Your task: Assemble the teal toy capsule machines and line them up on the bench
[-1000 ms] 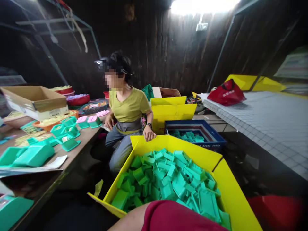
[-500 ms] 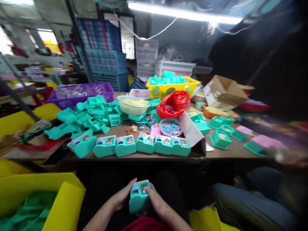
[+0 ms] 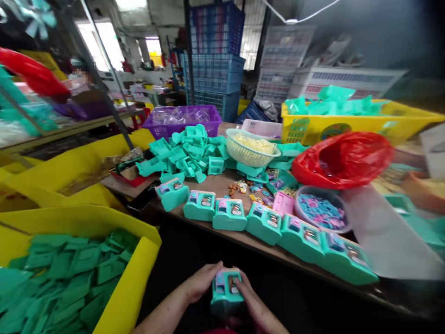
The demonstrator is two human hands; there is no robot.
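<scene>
Low at frame bottom, between both hands, sits a teal toy unit (image 3: pixel 226 290) with pink and dark panels on its top face. Left hand (image 3: pixel 200 280) wraps its left side, fingers curled over the top edge, gripping. Right hand (image 3: pixel 248 297) clamps the right side, thumb on the top face, also gripping. Unit is held upright, below the table edge (image 3: pixel 243 239) and apart from it.

Just beyond the hands, along that edge, a row of finished teal units (image 3: pixel 264 222) stands side by side, running up-left to down-right. Behind the row, right of the hands: a round bowl of small blue and pink pieces (image 3: pixel 321 211), touching a pink block (image 3: pixel 283 202). Further right, a red plastic bag (image 3: pixel 342 157), open. Straight ahead past the row, a loose heap of teal parts (image 3: pixel 187 153) and a pale green basket of yellowish bits (image 3: pixel 252 146). Far back, a purple crate (image 3: pixel 182 118), a yellow crate with teal parts (image 3: pixel 351 120), stacked blue crates (image 3: pixel 215 55). Left of the left hand, a yellow box of green flat pieces (image 3: pixel 62 273). Right side blurred, details unclear.
</scene>
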